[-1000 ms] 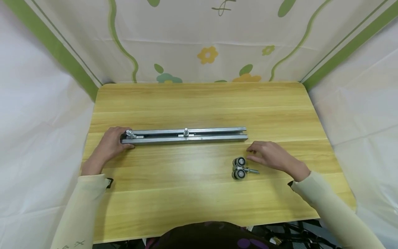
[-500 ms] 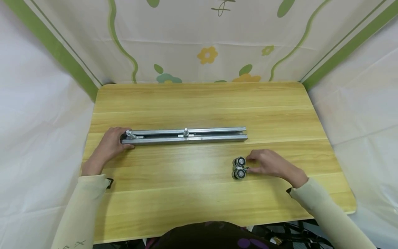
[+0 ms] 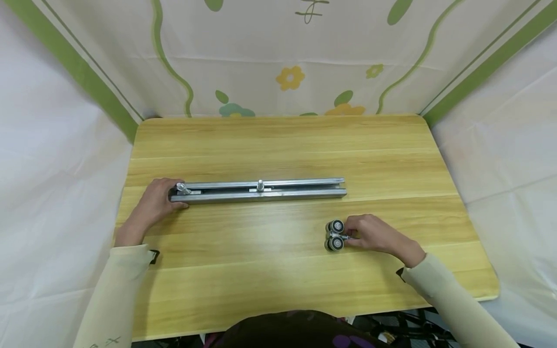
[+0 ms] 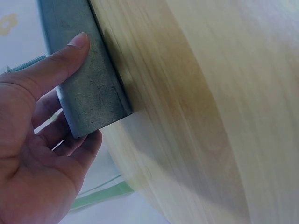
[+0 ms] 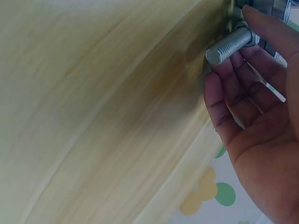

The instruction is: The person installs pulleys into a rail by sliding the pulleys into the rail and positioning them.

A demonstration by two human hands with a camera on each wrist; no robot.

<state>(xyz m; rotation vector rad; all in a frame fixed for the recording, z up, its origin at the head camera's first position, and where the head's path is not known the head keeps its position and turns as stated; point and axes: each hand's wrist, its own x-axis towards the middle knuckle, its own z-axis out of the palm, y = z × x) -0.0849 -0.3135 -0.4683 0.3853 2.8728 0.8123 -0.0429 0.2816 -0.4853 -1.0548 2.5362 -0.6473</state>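
A steel sliding-door track point(image 3: 300, 195) lies across the table's middle, slot upward. My left hand point(image 3: 153, 205) grips its left end. In the left wrist view the thumb presses the side of the track point(image 4: 96, 93) and the fingers wrap the end. Inside the slot sit two trolleys: a tilted bolt point(image 3: 183, 187) rises at the left end, an upright bolt point(image 3: 260, 185) near the middle. A loose four-wheel roller trolley point(image 3: 336, 243) lies at front right. My right hand point(image 3: 375, 235) pinches it around its threaded bolt point(image 5: 230, 46), near the nut; fingers partly hide it in the head view.
The wooden table point(image 3: 243, 285) has rounded corners. A white curtain point(image 3: 243, 43) with printed flowers and green stripes stands behind it, with white cloth point(image 3: 56, 193) at the sides. Dark clothing point(image 3: 300, 331) shows at the front edge.
My right hand has come down toward the front from above the loose roller trolley and taken hold of its bolt. The left hand and the track have not moved.
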